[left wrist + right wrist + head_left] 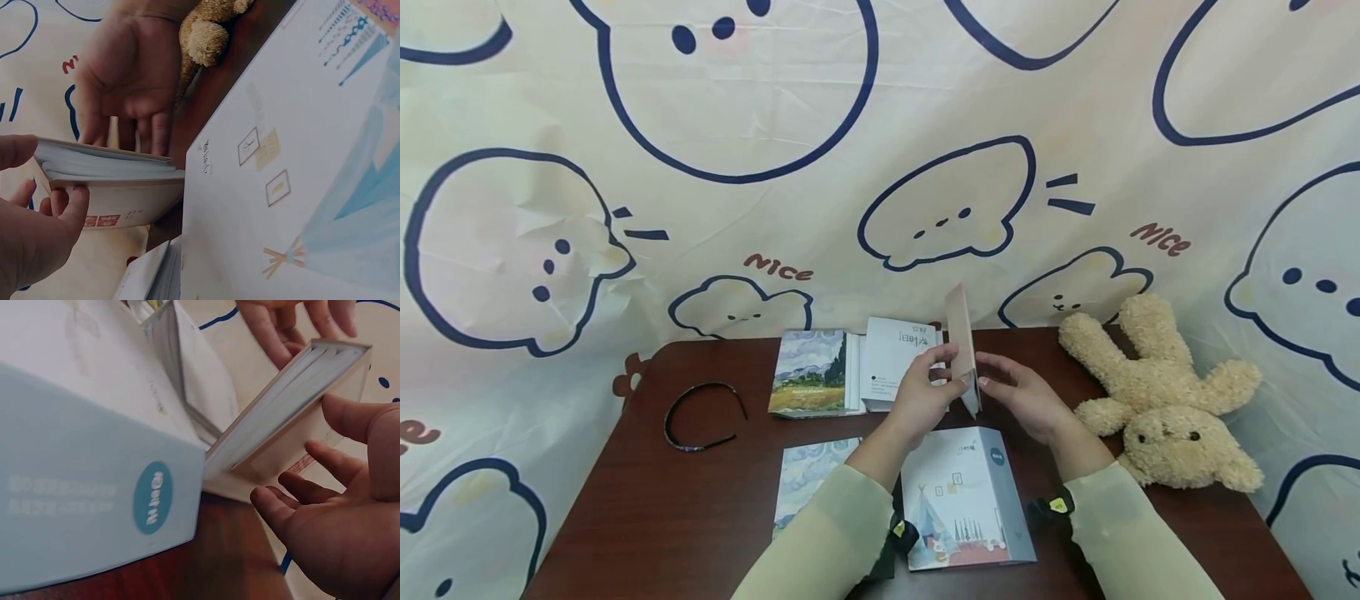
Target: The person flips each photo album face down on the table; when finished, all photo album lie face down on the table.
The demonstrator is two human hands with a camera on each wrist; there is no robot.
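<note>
A beige hardcover book (959, 329) stands upright on edge between my two hands, its page edges showing in both wrist views. My left hand (923, 393) pinches it, thumb on one side and fingers on the other. On the opposite cover, my right hand (1024, 398) rests loosely extended fingers (337, 464) and thumb, all on the same face. Just in front of the book is a white box (951, 500) with a pale blue side and a tent drawing. It looks like a slipcase; whether anything is inside is hidden.
Behind my left hand lie a landscape-cover book (808, 372) and a white book (887, 358). Another painted-cover book (812, 471) is partly under my left forearm. A black headband (703, 417) lies left on the brown table (647, 508); a plush toy (1165, 392) lies right.
</note>
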